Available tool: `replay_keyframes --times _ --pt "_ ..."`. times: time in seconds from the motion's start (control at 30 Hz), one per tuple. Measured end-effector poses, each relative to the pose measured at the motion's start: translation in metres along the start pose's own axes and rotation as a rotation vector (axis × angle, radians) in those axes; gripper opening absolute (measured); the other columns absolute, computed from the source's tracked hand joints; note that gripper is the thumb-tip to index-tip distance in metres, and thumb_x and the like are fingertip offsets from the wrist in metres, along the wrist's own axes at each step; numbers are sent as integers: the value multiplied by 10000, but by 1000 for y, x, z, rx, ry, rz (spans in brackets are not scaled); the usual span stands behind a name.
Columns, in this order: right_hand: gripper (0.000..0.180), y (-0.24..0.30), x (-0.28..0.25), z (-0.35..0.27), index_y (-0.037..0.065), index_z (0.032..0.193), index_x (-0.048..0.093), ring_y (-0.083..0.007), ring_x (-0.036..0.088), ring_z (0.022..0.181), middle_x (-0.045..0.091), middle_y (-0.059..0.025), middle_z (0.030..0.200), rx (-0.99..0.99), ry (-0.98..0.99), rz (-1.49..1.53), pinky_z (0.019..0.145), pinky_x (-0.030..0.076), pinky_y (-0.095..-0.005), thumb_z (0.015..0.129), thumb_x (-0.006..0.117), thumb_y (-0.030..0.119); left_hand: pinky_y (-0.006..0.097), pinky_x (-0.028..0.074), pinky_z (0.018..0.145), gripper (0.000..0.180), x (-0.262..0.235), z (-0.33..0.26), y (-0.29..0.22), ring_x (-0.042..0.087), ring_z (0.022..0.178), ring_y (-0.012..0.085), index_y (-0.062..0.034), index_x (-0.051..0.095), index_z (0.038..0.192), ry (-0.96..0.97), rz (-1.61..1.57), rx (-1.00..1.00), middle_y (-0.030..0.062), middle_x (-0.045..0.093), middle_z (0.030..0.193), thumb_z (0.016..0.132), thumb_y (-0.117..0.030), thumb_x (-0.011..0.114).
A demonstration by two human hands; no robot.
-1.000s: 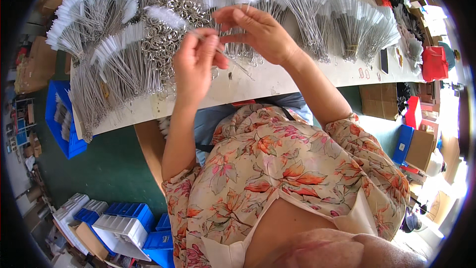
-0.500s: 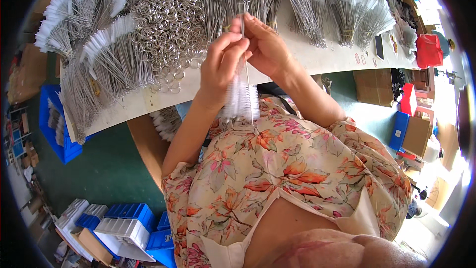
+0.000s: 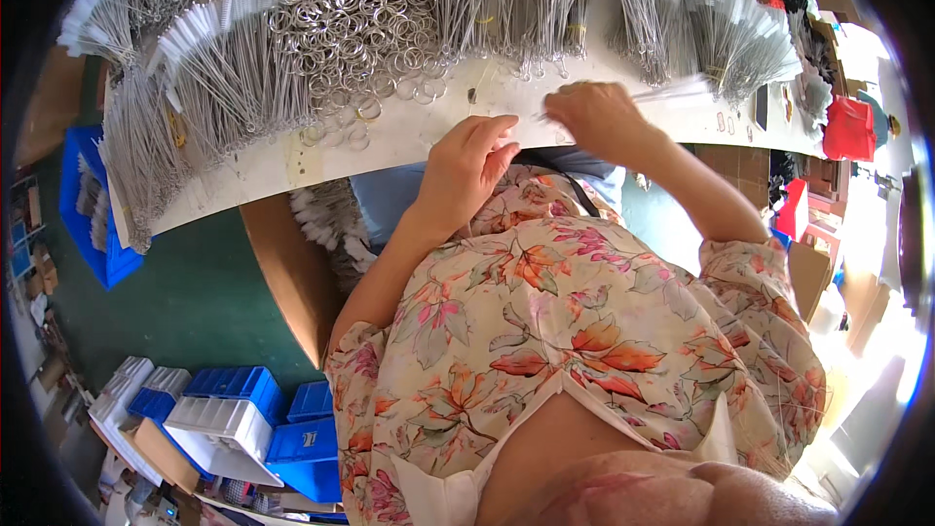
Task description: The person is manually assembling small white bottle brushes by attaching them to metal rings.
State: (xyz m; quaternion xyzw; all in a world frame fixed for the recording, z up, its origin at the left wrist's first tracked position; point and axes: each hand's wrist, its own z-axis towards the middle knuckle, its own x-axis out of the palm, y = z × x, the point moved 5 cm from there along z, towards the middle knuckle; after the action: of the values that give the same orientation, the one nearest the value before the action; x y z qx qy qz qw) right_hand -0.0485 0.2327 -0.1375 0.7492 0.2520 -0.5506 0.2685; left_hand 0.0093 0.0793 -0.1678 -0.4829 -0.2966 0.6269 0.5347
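Over the table's front edge is my left hand [image 3: 467, 170], loosely curled, with a gap between thumb and forefinger and nothing seen in it. My right hand [image 3: 609, 122], farther right above the tabletop, is closed round thin wire-stemmed brushes. Their white bristles [image 3: 680, 91] stretch to the right, smeared by motion, so I cannot tell how many there are. Beyond my hands, metal split rings [image 3: 355, 15] lie in a big heap. Bundles of wire brushes [image 3: 229, 63] lie left of the rings, and another bundle of brushes [image 3: 735, 44] is at the right.
The white table [image 3: 273, 180] curves across in front of me. A dark phone [image 3: 762, 105] and a red bag [image 3: 849, 129] are at its right end. A blue crate [image 3: 97, 224] stands below the left end, with a cardboard box [image 3: 287, 273] under the front edge. Blue bins [image 3: 307, 448] stand lower left.
My hands have parted. The right has swung right with the brushes, which earlier hung between both hands; the left has let go and dropped slightly. The view has shifted a little.
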Motion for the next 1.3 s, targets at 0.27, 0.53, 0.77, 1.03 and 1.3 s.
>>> replay_keyframes --times 0.27,0.53,0.77,1.03,1.3 --pt "172 32 0 5 23 886 605 -108 556 597 567 -35 670 225 561 1512 571 457 -273 852 581 190 330 465 572 247 -35 8 -34 583 688 250 -78 599 957 -85 154 271 68 584 761 724 -74 681" --pt "114 -15 6 8 97 813 617 -262 608 746 618 -47 799 124 66 -350 611 463 -384 837 555 190 354 459 574 179 -62 28 33 563 660 251 -88 584 856 110 677 -100 57 593 822 713 -132 682" --pt "106 25 -35 23 28 866 648 -179 609 702 624 -87 869 123 -294 1030 620 478 -296 821 616 118 273 419 490 141 -77 24 19 518 596 123 -41 559 866 -154 10 -253 18 561 762 853 -176 601" --pt "102 72 -76 30 -3 865 648 -204 620 849 623 -104 945 -294 -569 1203 736 498 -293 772 651 41 211 421 568 165 -58 26 -18 472 664 83 -8 505 1001 -327 -1112 -357 34 505 802 952 -144 427" --pt "121 71 -81 20 14 822 639 -224 626 746 620 -82 896 -357 -680 1040 622 513 -288 710 681 -9 240 480 606 216 -86 43 -71 596 717 142 7 615 997 -278 223 267 101 626 868 786 57 615"
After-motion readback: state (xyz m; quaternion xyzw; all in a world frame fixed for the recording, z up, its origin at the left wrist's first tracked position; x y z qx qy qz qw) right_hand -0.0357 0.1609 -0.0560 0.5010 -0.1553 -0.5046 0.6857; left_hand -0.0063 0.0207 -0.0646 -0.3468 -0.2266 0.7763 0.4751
